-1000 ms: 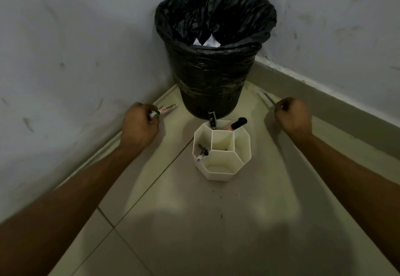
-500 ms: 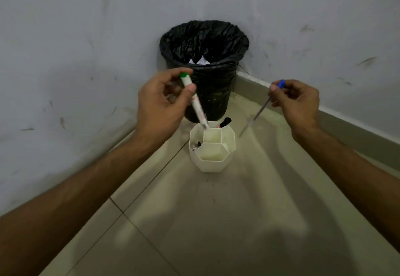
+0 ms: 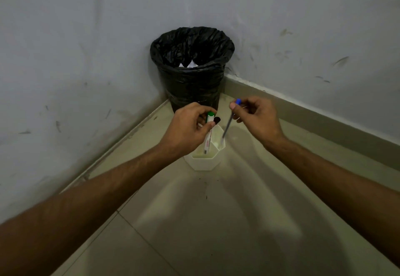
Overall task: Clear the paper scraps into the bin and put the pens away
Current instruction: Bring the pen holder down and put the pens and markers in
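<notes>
A white hexagonal pen holder [image 3: 205, 163] stands on the tiled floor in front of a bin lined with a black bag [image 3: 192, 70]. White paper scraps [image 3: 190, 64] lie inside the bin. My left hand [image 3: 186, 128] pinches a white marker with a green cap [image 3: 208, 133], its lower end down in the holder. My right hand [image 3: 257, 115] pinches a thin blue-capped pen [image 3: 229, 122] by its top, its tip inside the holder's right compartment. A black-capped marker [image 3: 282, 120] sticks up from the holder behind my left hand.
The bin stands in the corner where two scuffed grey walls [image 3: 86, 48] meet. A pale skirting board [image 3: 313, 115] runs along the right wall. Beige floor tiles [image 3: 216, 232] stretch toward me.
Both hands lifted their pens from the floor by the walls and brought them over the holder. The two pens have since gone down, ends now inside it. The camera has pulled back.
</notes>
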### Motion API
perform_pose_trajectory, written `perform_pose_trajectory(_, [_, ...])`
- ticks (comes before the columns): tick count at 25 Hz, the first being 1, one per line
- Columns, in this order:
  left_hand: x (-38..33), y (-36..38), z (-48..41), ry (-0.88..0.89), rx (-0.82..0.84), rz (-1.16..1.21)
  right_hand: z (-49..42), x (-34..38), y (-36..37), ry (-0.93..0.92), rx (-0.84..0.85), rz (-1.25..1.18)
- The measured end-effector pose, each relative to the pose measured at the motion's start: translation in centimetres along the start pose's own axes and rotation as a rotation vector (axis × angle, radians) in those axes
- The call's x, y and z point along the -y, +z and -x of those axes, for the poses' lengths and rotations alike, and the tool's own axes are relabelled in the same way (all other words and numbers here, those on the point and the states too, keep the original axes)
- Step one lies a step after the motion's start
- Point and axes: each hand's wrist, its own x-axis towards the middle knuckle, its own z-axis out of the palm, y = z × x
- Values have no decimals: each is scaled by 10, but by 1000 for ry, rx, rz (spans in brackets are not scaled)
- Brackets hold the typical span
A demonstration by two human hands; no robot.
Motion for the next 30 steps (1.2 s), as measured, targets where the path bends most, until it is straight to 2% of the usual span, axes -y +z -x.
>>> perform_pose_trajectory(6, [12,8,5,-32,34,-34,13,-3,26,-63,164,92])
perform_pose_trajectory(10, [17,16,12,-91,127,-23,21,-12,33,-30,268,219])
perform_pose_trajectory(15, [25,24,20,-95,227,-136,28,-23,39,20,373,305])
perform_pose_trajectory(18, [28,27,21,-84,243,-185,26,-28,36,-38,405,333])
perform_pose_trajectory(21, [32,22,20,-9,174,-190,21,-37,26,-77,350,257])
perform_pose_trajectory(23, [40,16,16,-19,38,-115,14,-46,18,-61,353,232])
perform_pose_trajectory(27, [77,15,7,-264,-177,18,-3,-66,14,-62,767,383])
perform_pose_trajectory(30, [108,25,3,-390,-222,71,-12,-73,26,-89,869,378])
